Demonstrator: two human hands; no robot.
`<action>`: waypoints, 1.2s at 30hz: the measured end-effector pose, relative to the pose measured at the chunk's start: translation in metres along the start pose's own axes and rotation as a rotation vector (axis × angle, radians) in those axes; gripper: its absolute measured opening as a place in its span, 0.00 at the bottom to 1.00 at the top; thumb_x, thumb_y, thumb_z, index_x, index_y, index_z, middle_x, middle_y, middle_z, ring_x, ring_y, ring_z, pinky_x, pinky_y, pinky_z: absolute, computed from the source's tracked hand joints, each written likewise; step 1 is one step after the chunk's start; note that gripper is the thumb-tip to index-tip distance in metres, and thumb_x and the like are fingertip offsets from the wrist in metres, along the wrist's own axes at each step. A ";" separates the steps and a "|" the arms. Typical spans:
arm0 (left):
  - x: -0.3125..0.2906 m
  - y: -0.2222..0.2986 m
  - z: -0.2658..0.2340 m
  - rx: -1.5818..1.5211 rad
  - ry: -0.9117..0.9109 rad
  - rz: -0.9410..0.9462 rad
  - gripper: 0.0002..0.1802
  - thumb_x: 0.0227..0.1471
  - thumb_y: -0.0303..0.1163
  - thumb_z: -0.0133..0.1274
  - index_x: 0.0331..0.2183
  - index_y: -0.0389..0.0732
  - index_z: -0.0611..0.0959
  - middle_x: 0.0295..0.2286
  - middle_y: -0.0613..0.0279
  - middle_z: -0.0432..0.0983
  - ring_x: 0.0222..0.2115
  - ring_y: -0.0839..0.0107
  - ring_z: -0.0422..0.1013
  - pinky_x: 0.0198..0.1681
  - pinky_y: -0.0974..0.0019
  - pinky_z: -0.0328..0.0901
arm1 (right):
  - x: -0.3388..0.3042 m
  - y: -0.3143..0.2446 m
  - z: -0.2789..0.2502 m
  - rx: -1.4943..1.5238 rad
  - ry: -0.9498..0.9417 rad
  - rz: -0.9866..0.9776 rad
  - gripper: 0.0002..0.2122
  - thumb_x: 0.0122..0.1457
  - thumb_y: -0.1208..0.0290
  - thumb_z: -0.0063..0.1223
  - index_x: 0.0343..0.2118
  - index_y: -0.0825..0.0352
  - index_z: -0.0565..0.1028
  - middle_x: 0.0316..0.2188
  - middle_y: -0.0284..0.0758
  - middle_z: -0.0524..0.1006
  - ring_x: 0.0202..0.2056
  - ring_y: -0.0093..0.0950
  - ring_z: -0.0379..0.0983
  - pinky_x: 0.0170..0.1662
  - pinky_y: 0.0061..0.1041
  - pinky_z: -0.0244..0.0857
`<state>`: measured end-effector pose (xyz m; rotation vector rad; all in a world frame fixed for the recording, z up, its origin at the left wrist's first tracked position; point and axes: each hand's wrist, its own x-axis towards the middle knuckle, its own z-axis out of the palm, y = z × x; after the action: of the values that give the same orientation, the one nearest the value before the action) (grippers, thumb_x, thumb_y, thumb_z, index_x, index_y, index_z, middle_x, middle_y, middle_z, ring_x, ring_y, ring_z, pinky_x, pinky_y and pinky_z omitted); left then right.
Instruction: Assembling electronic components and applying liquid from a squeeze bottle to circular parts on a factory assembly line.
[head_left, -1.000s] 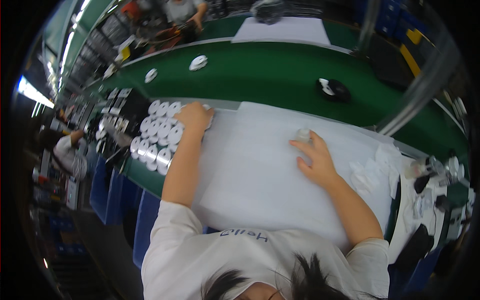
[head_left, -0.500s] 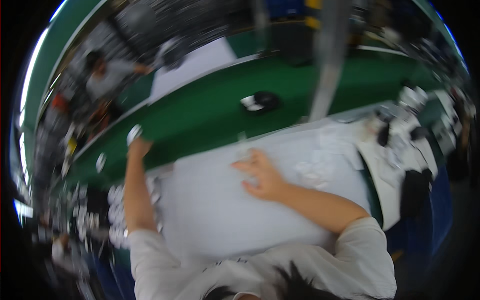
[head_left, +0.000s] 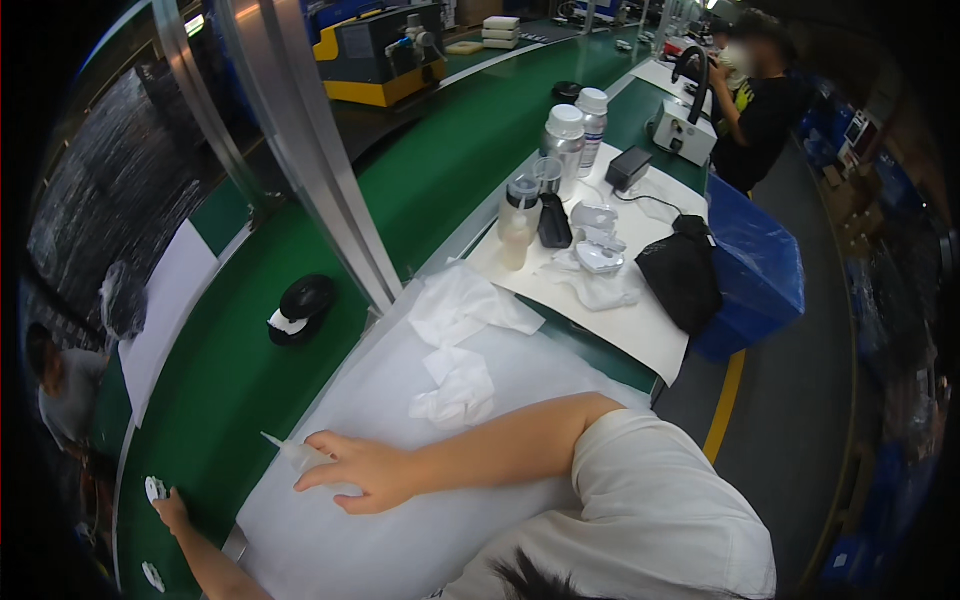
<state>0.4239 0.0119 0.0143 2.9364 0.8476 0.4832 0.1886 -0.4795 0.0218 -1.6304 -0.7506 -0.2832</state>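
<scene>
At the lower left, my left hand (head_left: 171, 509) is closed on a small white part (head_left: 155, 489) over the green belt (head_left: 215, 400). A similar white piece (head_left: 153, 576) lies on the belt nearer me. My right hand (head_left: 370, 472) has its fingers spread above the white-covered table (head_left: 350, 550). Beside its fingertips is a translucent squeeze bottle (head_left: 306, 458) with a thin nozzle, partly hidden by the fingers; whether they touch it I cannot tell. Crumpled white wipes (head_left: 455, 385) lie farther up the table.
A black-and-white object (head_left: 300, 308) sits on the belt near a metal post (head_left: 325, 170). On the right-hand board (head_left: 640, 335) stand metal bottles (head_left: 565, 148), white cases (head_left: 600, 255) and a black cloth-like bag (head_left: 685, 270). A blue bin (head_left: 765, 270) adjoins it. Another person (head_left: 755, 100) works beyond.
My view has swung to the right, so the scene has shifted left. My left hand still holds the white part; my right hand remains spread by the squeeze bottle.
</scene>
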 end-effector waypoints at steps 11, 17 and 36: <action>-0.044 0.054 -0.033 -0.473 0.122 -0.412 0.36 0.32 0.43 0.60 0.35 0.22 0.65 0.33 0.51 0.71 0.32 0.58 0.70 0.35 0.64 0.65 | -0.002 -0.002 0.003 -0.022 0.046 -0.094 0.21 0.41 0.78 0.47 0.42 0.57 0.68 0.44 0.44 0.56 0.43 0.40 0.57 0.44 0.30 0.55; -0.041 0.072 -0.013 -0.913 -0.370 -0.159 0.22 0.32 0.37 0.60 0.26 0.27 0.75 0.22 0.55 0.72 0.23 0.66 0.70 0.25 0.65 0.66 | -0.005 -0.012 -0.006 -0.059 0.055 -0.160 0.15 0.41 0.77 0.48 0.35 0.56 0.68 0.43 0.44 0.57 0.40 0.41 0.60 0.41 0.31 0.57; -0.198 0.182 -0.138 -1.585 -0.409 0.177 0.19 0.43 0.32 0.54 0.38 0.39 0.69 0.31 0.63 0.70 0.31 0.73 0.66 0.36 0.72 0.57 | 0.013 -0.082 -0.036 0.119 0.292 -0.247 0.23 0.38 0.82 0.49 0.40 0.60 0.60 0.40 0.39 0.60 0.39 0.39 0.63 0.39 0.29 0.59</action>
<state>0.3156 -0.2528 0.1133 1.4972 -0.0066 0.2839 0.1559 -0.5074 0.1019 -1.3471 -0.7280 -0.6276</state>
